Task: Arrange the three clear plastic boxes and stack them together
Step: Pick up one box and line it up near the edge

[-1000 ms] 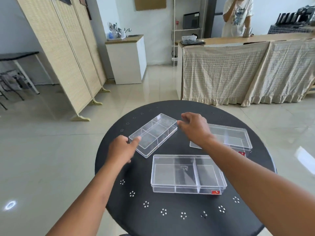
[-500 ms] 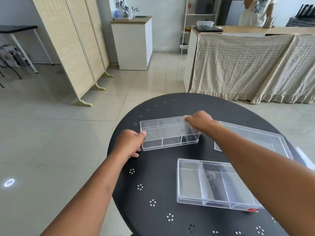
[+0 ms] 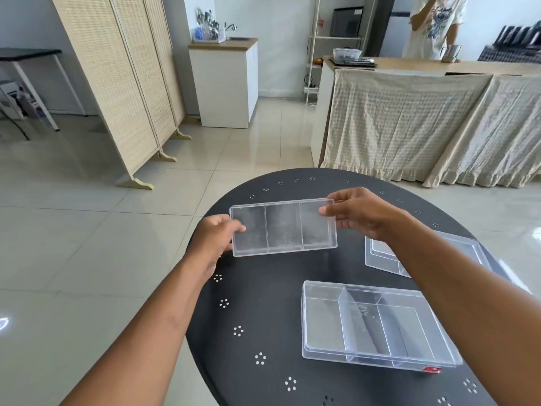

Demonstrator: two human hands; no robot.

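Observation:
A small clear box with three compartments point(image 3: 283, 227) is lifted above the round black table point(image 3: 263, 306), tilted toward me. My left hand point(image 3: 215, 238) grips its left end and my right hand point(image 3: 360, 213) grips its right end. A larger clear box with dividers point(image 3: 371, 325) lies flat on the table near me, with a red sticker at its front corner. The third clear box point(image 3: 383, 256) lies at the right, mostly hidden behind my right forearm.
Beyond the table are tiled floor, a folding woven screen point(image 3: 123, 83) at left, a white cabinet point(image 3: 225, 83) and a cloth-draped counter point(image 3: 424, 121). A person point(image 3: 433, 24) stands behind the counter.
Both hands have taken hold of the small box's ends, turned it level with me and raised it off the table. The other two boxes have not moved.

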